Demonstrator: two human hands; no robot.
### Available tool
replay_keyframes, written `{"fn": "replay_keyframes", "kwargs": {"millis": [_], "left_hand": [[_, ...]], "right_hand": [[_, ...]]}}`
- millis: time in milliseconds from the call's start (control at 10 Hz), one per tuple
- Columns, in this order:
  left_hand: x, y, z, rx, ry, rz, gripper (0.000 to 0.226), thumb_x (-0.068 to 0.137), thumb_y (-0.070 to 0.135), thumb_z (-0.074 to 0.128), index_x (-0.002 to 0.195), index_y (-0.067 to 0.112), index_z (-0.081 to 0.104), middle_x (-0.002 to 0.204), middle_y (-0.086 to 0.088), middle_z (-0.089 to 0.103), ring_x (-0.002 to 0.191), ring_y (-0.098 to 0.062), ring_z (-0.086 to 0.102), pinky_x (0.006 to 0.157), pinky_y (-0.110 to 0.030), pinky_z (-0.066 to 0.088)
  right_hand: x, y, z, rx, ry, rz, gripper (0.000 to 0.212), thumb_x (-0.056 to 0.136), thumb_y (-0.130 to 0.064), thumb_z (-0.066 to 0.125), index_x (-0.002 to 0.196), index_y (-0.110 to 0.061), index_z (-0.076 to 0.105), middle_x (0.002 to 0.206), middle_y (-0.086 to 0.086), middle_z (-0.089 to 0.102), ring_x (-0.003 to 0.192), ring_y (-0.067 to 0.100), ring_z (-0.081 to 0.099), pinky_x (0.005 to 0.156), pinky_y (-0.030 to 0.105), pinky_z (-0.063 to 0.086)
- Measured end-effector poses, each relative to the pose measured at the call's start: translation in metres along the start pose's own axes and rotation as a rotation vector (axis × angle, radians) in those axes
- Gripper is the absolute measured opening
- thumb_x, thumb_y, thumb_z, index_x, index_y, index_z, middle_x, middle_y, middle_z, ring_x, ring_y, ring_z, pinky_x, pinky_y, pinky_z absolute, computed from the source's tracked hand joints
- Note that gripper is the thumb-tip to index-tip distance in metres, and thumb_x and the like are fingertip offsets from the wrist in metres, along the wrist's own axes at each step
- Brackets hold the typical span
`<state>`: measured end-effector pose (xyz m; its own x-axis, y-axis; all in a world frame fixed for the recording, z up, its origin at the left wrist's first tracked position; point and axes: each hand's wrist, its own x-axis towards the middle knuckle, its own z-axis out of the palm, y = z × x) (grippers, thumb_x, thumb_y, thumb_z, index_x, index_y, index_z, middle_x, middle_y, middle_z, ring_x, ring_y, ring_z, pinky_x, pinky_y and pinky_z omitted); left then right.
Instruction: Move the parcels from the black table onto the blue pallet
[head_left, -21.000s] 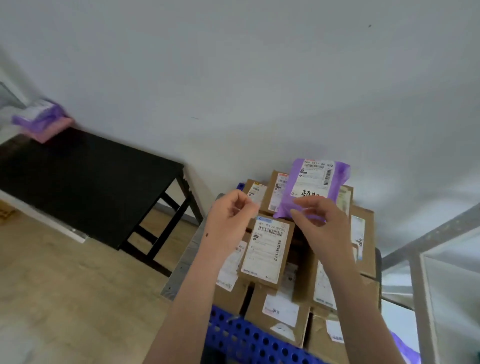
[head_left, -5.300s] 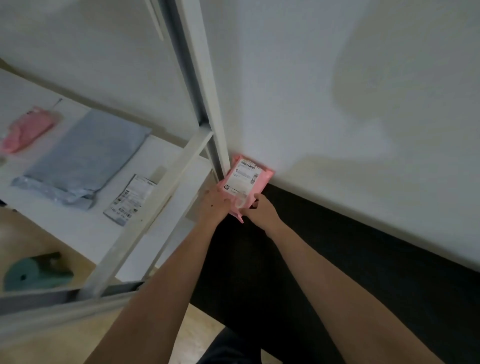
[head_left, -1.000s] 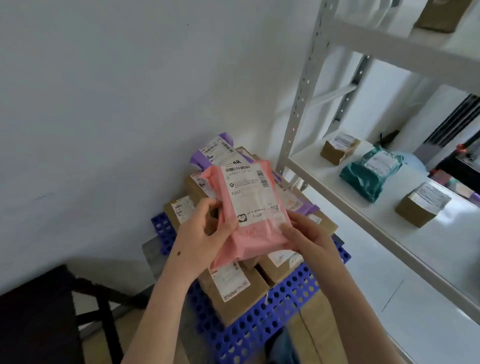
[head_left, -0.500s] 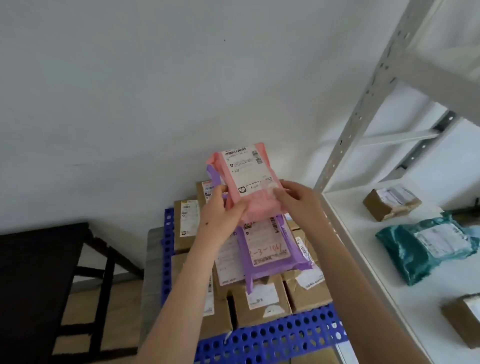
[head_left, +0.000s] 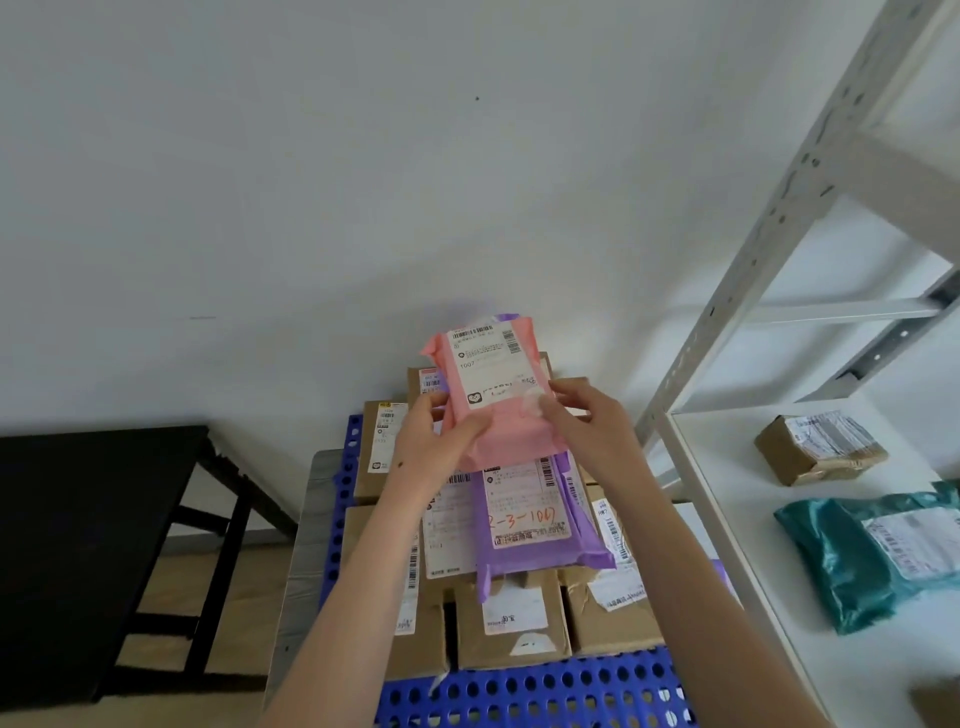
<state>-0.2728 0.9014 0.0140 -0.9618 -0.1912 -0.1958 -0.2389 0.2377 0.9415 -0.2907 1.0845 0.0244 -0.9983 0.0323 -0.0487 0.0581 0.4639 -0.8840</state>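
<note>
We have the pink parcel (head_left: 494, 395) pinched between both hands above the stack. Our left hand (head_left: 435, 441) closes its grip on the lower left edge, thumb on the front just below the label. Our right hand (head_left: 584, 431) closes on the right edge, fingertips (head_left: 535, 402) lying on the label corner. The parcel stands nearly upright, label towards us.

Directly beneath our grip lies a purple parcel (head_left: 535, 525), flat on a layer of cardboard boxes (head_left: 511, 618) that cover the blue pallet (head_left: 530, 691). Well to the left of our grip is the black surface (head_left: 78, 535); what we see of it carries no parcels. To the right stands a white shelf rack (head_left: 727, 519) with its own packages, which are no part of this job.

The step in hand, as we judge it, is setting down. To do it well we should tip the parcel flat, label up, and lower it squarely onto the purple one or a level box beyond our grip, not on an edge. The soft bag may slide on slick plastic, so we should let go only once its weight rests fully.
</note>
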Motion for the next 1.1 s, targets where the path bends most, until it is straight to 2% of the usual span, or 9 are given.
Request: {"fn": "replay_keyframes", "kwargs": {"millis": [100, 200, 400, 500, 600, 700, 900, 1000, 1100], "left_hand": [[0.000, -0.003, 0.000, -0.043, -0.020, -0.027, 0.043, 0.081, 0.039, 0.070, 0.114, 0.033, 0.043, 0.100, 0.023, 0.050, 0.086, 0.005, 0.052, 0.055, -0.012, 0.043], [0.003, -0.003, -0.001, -0.081, -0.024, -0.052, 0.044, 0.080, 0.040, 0.071, 0.114, 0.032, 0.044, 0.101, 0.020, 0.052, 0.088, 0.002, 0.054, 0.059, -0.019, 0.047], [0.008, -0.006, -0.002, -0.111, -0.003, -0.091, 0.063, 0.078, 0.041, 0.072, 0.131, 0.025, 0.043, 0.107, 0.015, 0.056, 0.085, 0.001, 0.057, 0.053, -0.013, 0.044], [0.010, -0.006, -0.003, -0.088, 0.019, -0.079, 0.069, 0.077, 0.040, 0.073, 0.135, 0.021, 0.041, 0.125, 0.004, 0.056, 0.096, -0.008, 0.058, 0.060, -0.019, 0.045], [0.008, -0.005, -0.005, -0.018, 0.083, -0.031, 0.070, 0.079, 0.040, 0.072, 0.137, 0.018, 0.041, 0.135, 0.000, 0.051, 0.115, -0.018, 0.053, 0.086, -0.037, 0.050], [0.002, 0.001, -0.014, -0.006, 0.163, 0.061, 0.053, 0.081, 0.038, 0.070, 0.127, 0.021, 0.049, 0.125, 0.005, 0.056, 0.111, -0.016, 0.056, 0.091, -0.039, 0.050], [-0.023, 0.002, -0.038, 0.025, 0.206, 0.189, 0.012, 0.085, 0.032, 0.065, 0.096, 0.032, 0.062, 0.105, 0.012, 0.063, 0.103, -0.005, 0.057, 0.086, -0.028, 0.047], [-0.045, -0.004, -0.059, 0.037, 0.258, 0.196, 0.008, 0.086, 0.027, 0.064, 0.090, 0.033, 0.063, 0.097, 0.014, 0.065, 0.090, 0.008, 0.058, 0.073, -0.012, 0.042], [-0.068, -0.010, -0.088, -0.002, 0.322, 0.208, 0.010, 0.087, 0.021, 0.064, 0.084, 0.030, 0.063, 0.086, 0.017, 0.066, 0.082, 0.007, 0.059, 0.069, -0.003, 0.041]], "right_hand": [[0.004, -0.003, 0.000, -0.046, 0.023, 0.005, 0.048, 0.090, -0.046, 0.058, 0.133, -0.025, 0.054, 0.125, -0.003, 0.056, 0.103, 0.014, 0.061, 0.080, 0.034, 0.056], [0.004, -0.006, 0.000, -0.062, 0.040, -0.006, 0.052, 0.084, -0.055, 0.058, 0.131, -0.033, 0.051, 0.123, -0.005, 0.052, 0.094, 0.004, 0.055, 0.066, 0.020, 0.045], [0.004, -0.011, 0.003, -0.088, 0.039, 0.001, 0.075, 0.063, -0.074, 0.047, 0.128, -0.037, 0.051, 0.127, -0.003, 0.052, 0.105, 0.011, 0.055, 0.081, 0.032, 0.049], [0.003, -0.013, 0.005, -0.107, 0.043, -0.012, 0.072, 0.063, -0.074, 0.047, 0.127, -0.040, 0.050, 0.125, -0.006, 0.052, 0.105, 0.010, 0.054, 0.081, 0.031, 0.049], [-0.001, -0.020, 0.004, -0.116, 0.037, -0.025, 0.067, 0.066, -0.073, 0.047, 0.126, -0.043, 0.049, 0.117, -0.013, 0.049, 0.116, 0.013, 0.051, 0.091, 0.041, 0.050], [-0.008, -0.029, 0.005, -0.155, 0.051, -0.087, 0.060, 0.077, -0.066, 0.051, 0.129, -0.038, 0.048, 0.125, -0.007, 0.052, 0.122, 0.017, 0.048, 0.098, 0.042, 0.045], [-0.026, -0.051, 0.012, -0.118, 0.091, -0.227, 0.041, 0.092, -0.035, 0.060, 0.131, -0.030, 0.049, 0.127, -0.010, 0.036, 0.127, 0.019, 0.039, 0.092, 0.028, 0.037], [-0.038, -0.062, 0.019, -0.073, 0.095, -0.289, 0.033, 0.092, -0.028, 0.061, 0.124, -0.030, 0.054, 0.125, -0.009, 0.039, 0.124, 0.016, 0.042, 0.093, 0.026, 0.037], [-0.056, -0.072, 0.033, -0.033, 0.082, -0.392, 0.023, 0.094, -0.024, 0.059, 0.113, -0.036, 0.054, 0.121, -0.011, 0.045, 0.119, 0.008, 0.046, 0.095, 0.024, 0.041]]}}
